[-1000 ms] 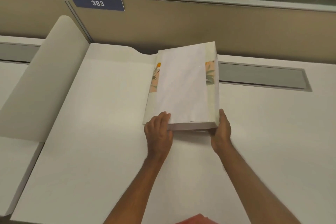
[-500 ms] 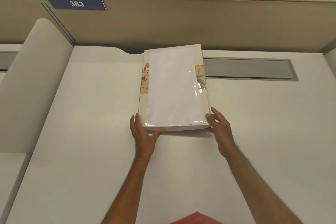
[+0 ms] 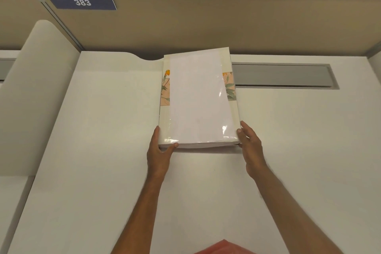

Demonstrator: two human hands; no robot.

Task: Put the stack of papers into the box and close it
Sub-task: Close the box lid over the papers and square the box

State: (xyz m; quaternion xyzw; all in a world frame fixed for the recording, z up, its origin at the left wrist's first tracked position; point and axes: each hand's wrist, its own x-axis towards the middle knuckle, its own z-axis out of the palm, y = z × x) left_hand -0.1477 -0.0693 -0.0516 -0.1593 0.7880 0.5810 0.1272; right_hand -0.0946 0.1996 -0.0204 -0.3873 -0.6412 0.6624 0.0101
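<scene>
A flat cream box (image 3: 198, 99) with a floral band lies on the white desk (image 3: 103, 150), its long side pointing away from me. A white sheet under glossy film covers its top. White paper edges show along its near end; I cannot tell whether the lid is fully down. My left hand (image 3: 159, 154) holds the near left corner, thumb on the front edge and fingers along the side. At the near right corner, my right hand (image 3: 250, 150) presses its fingers against the side.
A tan partition (image 3: 206, 27) with a blue "383" sign (image 3: 82, 2) stands behind the desk. Right of the box is a grey cable slot (image 3: 282, 76). A curved white divider panel (image 3: 35, 99) rises at the left. A red garment (image 3: 222, 247) shows at the bottom.
The box has settled from a skewed position to lying straight in front of me. My hands slid from its near edge out to the two near corners.
</scene>
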